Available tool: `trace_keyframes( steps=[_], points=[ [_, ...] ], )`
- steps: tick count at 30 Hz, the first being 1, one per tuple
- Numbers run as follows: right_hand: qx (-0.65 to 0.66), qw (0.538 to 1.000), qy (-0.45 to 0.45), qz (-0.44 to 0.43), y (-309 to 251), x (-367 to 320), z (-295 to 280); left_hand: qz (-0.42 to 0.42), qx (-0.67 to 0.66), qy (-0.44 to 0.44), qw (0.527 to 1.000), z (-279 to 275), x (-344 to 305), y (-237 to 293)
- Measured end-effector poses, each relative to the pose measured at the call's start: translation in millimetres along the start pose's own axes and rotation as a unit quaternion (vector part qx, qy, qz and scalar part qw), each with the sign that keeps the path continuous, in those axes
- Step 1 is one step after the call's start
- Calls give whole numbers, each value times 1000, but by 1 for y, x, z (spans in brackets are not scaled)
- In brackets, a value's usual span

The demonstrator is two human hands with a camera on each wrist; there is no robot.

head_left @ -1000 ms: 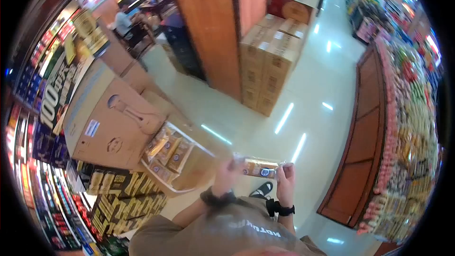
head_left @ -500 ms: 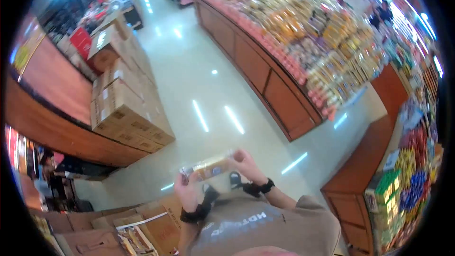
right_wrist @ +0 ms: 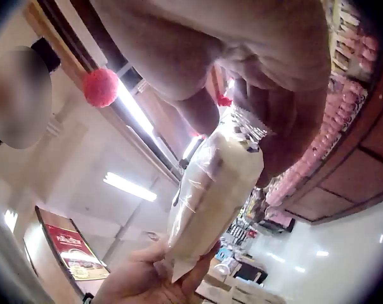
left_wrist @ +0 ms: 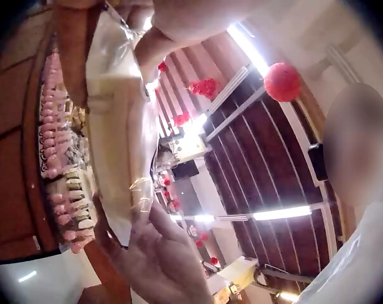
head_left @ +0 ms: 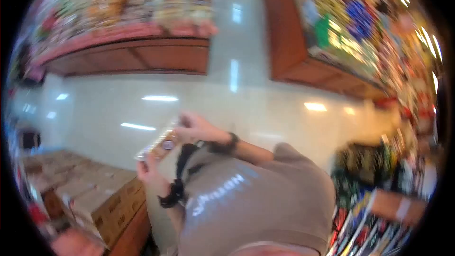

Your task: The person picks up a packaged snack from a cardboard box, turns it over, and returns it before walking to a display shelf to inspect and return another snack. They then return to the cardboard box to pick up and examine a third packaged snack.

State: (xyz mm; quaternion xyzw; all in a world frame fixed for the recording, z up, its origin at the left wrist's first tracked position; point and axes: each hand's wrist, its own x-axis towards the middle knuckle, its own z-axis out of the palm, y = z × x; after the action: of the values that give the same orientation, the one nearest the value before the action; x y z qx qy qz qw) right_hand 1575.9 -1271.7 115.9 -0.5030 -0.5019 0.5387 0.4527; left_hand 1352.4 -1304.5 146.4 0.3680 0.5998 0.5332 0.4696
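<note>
A long snack pack (head_left: pixel 163 146) in clear film is held out in front of the body, its brown side with blue round marks facing up. My left hand (head_left: pixel 150 172) pinches its lower left end, and my right hand (head_left: pixel 196 128) grips the upper right end. In the left wrist view the pack's pale underside (left_wrist: pixel 112 136) stretches between both hands. From the right wrist, the crimped film end of the pack (right_wrist: pixel 214 183) sits under the fingers of my right hand (right_wrist: pixel 242 69), while my left hand (right_wrist: pixel 156 272) pinches the far end.
Stacked cartons (head_left: pixel 95 185) stand at the lower left. Across the pale floor (head_left: pixel 189 90), a wooden counter (head_left: pixel 142 59) carries bagged goods. Another counter (head_left: pixel 286 52) with colourful packets stands at the upper right. A cardboard box (head_left: pixel 395 206) lies among goods at the lower right.
The body and head have turned right, so the counters now lie ahead and the cartons at lower left. Both hands still hold the pack, now tilted up towards the right hand.
</note>
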Motion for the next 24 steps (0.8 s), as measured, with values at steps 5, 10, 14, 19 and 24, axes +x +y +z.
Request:
trace_keyframes(
  steps=[5,10,14,19,24],
  points=[
    [27,996,35,83,-24,30,-10,8,8,-64,998,11,67,-13],
    [49,994,65,66,-10,81,-28,-17,-20,-113,993,45,124,15],
    [17,995,69,75,-20,130,-33,-15,-56,-124,991,62,175,16],
    [-5,989,126,78,-14,181,-38,-37,-75,-138,987,86,232,14],
    [10,967,249,60,-10,205,-61,-51,-30,-231,971,138,278,14]
  ],
)
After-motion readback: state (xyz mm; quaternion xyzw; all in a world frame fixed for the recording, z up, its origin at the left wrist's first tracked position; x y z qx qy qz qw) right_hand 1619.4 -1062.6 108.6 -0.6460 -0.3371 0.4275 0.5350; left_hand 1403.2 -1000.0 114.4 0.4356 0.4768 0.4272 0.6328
